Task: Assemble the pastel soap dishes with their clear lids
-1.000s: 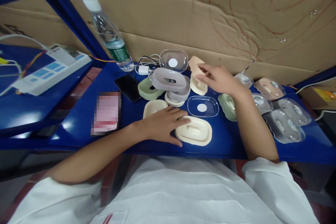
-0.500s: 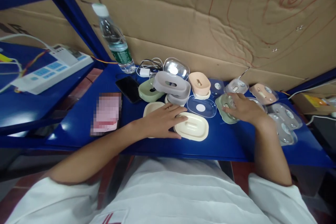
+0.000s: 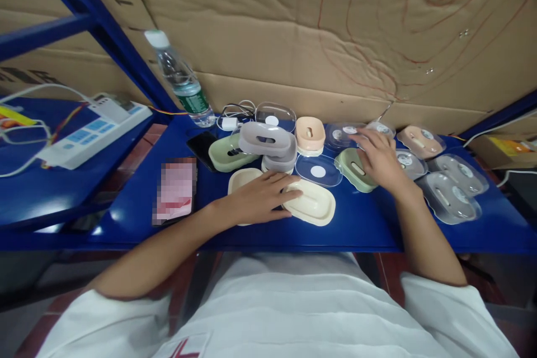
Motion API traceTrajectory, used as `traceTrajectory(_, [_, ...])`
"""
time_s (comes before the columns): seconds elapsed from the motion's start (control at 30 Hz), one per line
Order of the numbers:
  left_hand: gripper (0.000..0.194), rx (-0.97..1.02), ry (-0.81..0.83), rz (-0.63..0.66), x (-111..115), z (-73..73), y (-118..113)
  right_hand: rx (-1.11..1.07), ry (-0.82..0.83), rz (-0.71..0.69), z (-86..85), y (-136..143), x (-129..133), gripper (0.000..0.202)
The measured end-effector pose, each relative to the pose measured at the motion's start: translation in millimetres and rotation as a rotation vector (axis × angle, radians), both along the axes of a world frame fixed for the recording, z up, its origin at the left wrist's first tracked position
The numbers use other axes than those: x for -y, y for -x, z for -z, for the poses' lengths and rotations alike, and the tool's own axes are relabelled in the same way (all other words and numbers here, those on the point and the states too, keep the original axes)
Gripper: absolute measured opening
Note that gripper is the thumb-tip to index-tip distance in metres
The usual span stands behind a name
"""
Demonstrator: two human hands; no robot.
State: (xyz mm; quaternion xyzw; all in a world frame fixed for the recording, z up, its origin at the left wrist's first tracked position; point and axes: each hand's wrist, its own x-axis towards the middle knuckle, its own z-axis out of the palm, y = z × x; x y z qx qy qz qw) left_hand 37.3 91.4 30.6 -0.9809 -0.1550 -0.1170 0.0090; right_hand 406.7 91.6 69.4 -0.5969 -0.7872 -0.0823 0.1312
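My left hand (image 3: 266,197) lies with its fingers spread over a cream oval box (image 3: 241,180) and the near edge of a cream oval tray (image 3: 314,201). Part of the box is hidden under that hand. My right hand (image 3: 381,159) reaches over a green soap box (image 3: 354,172) with a slot in its top. Its fingertips meet the edge of a clear lid (image 3: 340,133), where two round white stickers show. Another clear lid (image 3: 319,170) with a white sticker rests between the tray and a peach box (image 3: 310,133).
Grey boxes (image 3: 268,140) are stacked beside a green box (image 3: 226,154). Lidded boxes (image 3: 451,197) stand at the right. A water bottle (image 3: 188,86), a black phone (image 3: 201,148), a phone with a blurred screen (image 3: 175,190) and a power strip (image 3: 94,137) are on the left.
My right hand has moved up and left from the green box to the clear lid behind it. The green box's slot now shows. My left hand stays on the cream pieces.
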Motion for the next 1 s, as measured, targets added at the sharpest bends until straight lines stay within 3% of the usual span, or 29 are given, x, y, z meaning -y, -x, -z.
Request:
traceTrajectory(0.17, [0.037,-0.014,-0.050,-0.004,-0.9,3.4,-0.3,0.160,0.189,0.165,-8.8,16.8,18.2,0.055])
traceTrajectory(0.33, [0.032,-0.037,-0.078,0.002,-1.7,4.9,0.6,0.268,0.290,0.179,-2.4,29.9,24.2,0.049])
traceTrajectory(0.47, [0.030,-0.057,-0.067,-0.012,-0.8,4.8,0.5,0.178,0.283,0.229,-7.0,24.4,24.2,0.050])
traceTrajectory(0.57, [0.029,-0.058,-0.065,-0.019,-0.2,5.3,-0.1,0.030,0.119,0.280,-7.4,24.7,21.8,0.054])
traceTrajectory(0.67, [0.029,-0.052,-0.070,-0.016,0.2,5.7,-0.2,-0.108,-0.028,0.104,3.4,33.1,15.9,0.053])
traceTrajectory(0.77, [0.030,-0.056,-0.071,-0.010,0.5,5.2,-0.1,-0.093,0.036,-0.261,18.5,45.6,10.6,0.050])
traceTrajectory(0.83, [0.029,-0.060,-0.070,-0.013,0.8,4.6,-0.2,-0.056,0.030,-0.402,24.6,51.4,9.3,0.051])
traceTrajectory(0.9, [0.029,-0.062,-0.070,-0.019,1.2,4.1,-0.4,-0.031,-0.075,-0.388,24.9,51.6,10.1,0.049])
traceTrajectory(1.0, [0.029,-0.064,-0.066,-0.018,1.7,3.5,-0.7,0.029,-0.240,-0.180,15.4,42.1,14.0,0.037])
